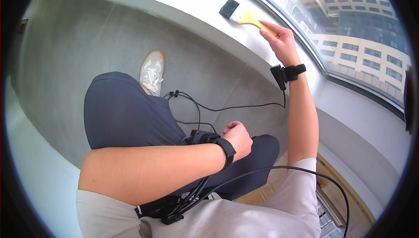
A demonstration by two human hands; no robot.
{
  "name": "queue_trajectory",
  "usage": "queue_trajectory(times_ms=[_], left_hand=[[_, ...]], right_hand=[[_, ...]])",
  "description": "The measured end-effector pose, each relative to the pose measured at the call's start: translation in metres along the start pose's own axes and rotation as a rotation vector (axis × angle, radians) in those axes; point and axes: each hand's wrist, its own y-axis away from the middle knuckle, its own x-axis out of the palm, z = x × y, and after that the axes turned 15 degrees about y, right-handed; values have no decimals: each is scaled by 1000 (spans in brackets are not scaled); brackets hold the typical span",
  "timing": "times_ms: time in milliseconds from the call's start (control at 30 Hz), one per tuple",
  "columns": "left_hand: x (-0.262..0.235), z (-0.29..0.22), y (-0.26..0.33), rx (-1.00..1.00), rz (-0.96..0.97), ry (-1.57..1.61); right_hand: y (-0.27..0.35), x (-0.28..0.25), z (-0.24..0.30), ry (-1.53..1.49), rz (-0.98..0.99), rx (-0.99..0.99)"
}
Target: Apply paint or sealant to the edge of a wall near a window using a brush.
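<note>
My right hand [281,39] is stretched out over the white window sill [192,2] and grips the yellow handle of a flat paint brush [242,15]. The brush's black bristles rest on the sill at its far end. My left hand [238,136] is curled into a fist and rests on my right thigh, holding nothing that I can see. Both wrists carry black strapped devices with cables.
A large window [349,28] runs along the sill with tall buildings outside. My left leg in dark trousers [126,111] and a white shoe [152,73] stand on the grey tiled floor [70,63]. Black cables [218,107] trail across the floor.
</note>
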Motion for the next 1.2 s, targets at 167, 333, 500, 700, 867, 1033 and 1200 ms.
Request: queue_trajectory(times_ms=[167,333,500,700,867,1033,1200], left_hand=[[-2,1,0,10,0,3],[-4,1,-1,14,27,-9],[-3,1,-1,10,17,-5],[-4,1,0,-3,-6,3],[-7,0,-1,-4,23,-4],[-5,1,-1,-1,20,-2],[-5,2,-3,7,49,-14]], right_hand=[[5,14,3,-38,-113,34],[2,21,4,-118,9,9],[-7,15,3,-12,-96,-27],[-11,12,3,17,-105,-75],[-10,15,5,-64,47,-50],[-11,21,8,-56,-140,-17],[-12,20,8,-36,24,-97]])
